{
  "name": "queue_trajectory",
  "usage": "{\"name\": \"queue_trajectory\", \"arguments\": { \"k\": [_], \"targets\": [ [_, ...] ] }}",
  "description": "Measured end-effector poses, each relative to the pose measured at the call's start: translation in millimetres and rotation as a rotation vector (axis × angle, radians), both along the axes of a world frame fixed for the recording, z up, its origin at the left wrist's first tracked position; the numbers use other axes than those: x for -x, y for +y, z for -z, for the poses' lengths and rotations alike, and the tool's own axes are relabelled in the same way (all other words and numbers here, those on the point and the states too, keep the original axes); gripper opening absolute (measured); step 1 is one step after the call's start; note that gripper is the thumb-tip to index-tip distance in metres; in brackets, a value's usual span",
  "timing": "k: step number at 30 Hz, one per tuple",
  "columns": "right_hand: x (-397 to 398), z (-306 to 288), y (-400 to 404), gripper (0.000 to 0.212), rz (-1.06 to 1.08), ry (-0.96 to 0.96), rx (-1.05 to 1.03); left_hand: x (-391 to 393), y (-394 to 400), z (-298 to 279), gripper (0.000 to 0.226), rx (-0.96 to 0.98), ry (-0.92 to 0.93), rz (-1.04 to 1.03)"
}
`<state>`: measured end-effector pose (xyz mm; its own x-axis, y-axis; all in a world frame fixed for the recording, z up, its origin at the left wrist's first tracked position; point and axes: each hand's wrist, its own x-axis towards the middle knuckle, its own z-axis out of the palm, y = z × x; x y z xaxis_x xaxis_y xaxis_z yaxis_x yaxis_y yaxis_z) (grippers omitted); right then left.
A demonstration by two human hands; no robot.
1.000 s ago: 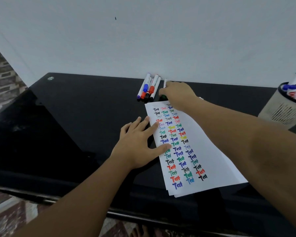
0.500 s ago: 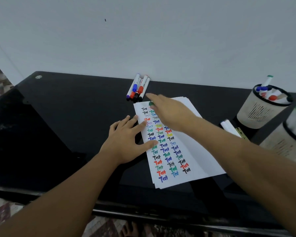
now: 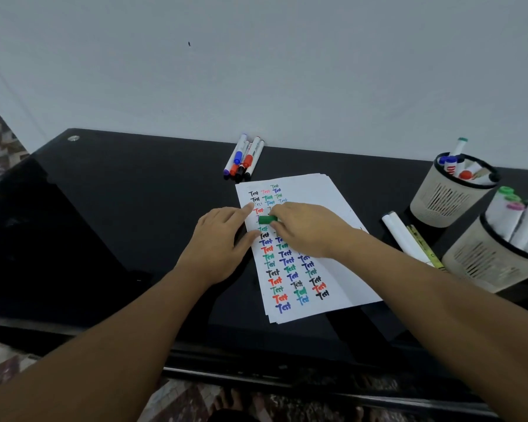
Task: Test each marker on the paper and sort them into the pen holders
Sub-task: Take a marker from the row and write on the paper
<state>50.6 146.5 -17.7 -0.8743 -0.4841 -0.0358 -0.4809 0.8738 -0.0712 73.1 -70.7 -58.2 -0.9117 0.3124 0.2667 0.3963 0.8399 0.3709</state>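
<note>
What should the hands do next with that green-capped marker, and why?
Probably the left hand, lying open at the paper's edge beside the green cap, should pull that cap off. The right hand grips the marker over the rows of test words with its cap on, so it cannot write yet.

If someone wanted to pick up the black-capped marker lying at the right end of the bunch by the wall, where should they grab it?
Take the black-capped white marker from above by its white barrel, near the middle. It lies flat on the black glass table, its left side against the red-capped marker, its right side free, so one finger goes there.
</note>
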Motion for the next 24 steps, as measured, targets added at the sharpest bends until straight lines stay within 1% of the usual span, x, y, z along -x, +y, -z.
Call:
{"name": "queue_trajectory", "arguments": {
  "k": [5,7,12,14,17,19,21,23,24],
  "targets": [
    [-3,-3,-7,0.024,-0.069,0.100,-0.093,0,-1,3,0.046,0.001,0.083,0.057],
    [-3,-3,-7,0.025,-0.079,0.120,-0.119,0,-2,4,0.040,0.010,0.113,0.079],
    [-4,-3,-8,0.033,-0.059,0.111,-0.106,0,-2,3,0.033,0.011,0.098,0.080],
    [-6,-5,-6,0.033,-0.038,0.123,-0.058,1,-2,3,0.032,-0.005,0.078,0.049],
    [-4,-10,3,0.035,0.042,0.034,0.113,3,-3,5,0.033,-0.019,0.054,0.006],
    [2,-14,11,0.031,0.125,0.016,0.227,4,-3,5,0.033,-0.032,0.025,-0.010],
    [7,-15,20,0.026,0.250,-0.024,0.467,4,-3,4,0.034,-0.045,-0.002,-0.027],
    [9,-15,27,0.033,0.386,-0.139,0.752,6,-2,3,0.040,-0.026,-0.034,-0.033],
    [11,-13,32,0.035,0.415,-0.194,0.850,7,-1,0,0.045,0.001,-0.062,-0.036]
  ]
}}
